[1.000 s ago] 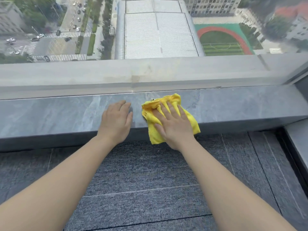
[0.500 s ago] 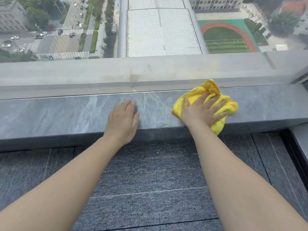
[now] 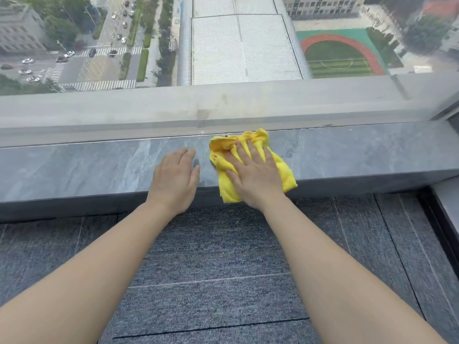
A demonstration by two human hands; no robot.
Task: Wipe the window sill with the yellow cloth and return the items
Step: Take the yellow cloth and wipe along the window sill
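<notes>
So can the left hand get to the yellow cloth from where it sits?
Probably yes. The left hand lies flat on the sill beside the yellow cloth, with bare stone between them. The right hand already presses on it.

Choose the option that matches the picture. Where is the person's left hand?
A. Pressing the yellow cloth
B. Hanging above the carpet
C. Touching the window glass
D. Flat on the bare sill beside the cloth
D: the left hand lies palm-down on the window sill, while the right hand presses the yellow cloth.
</notes>
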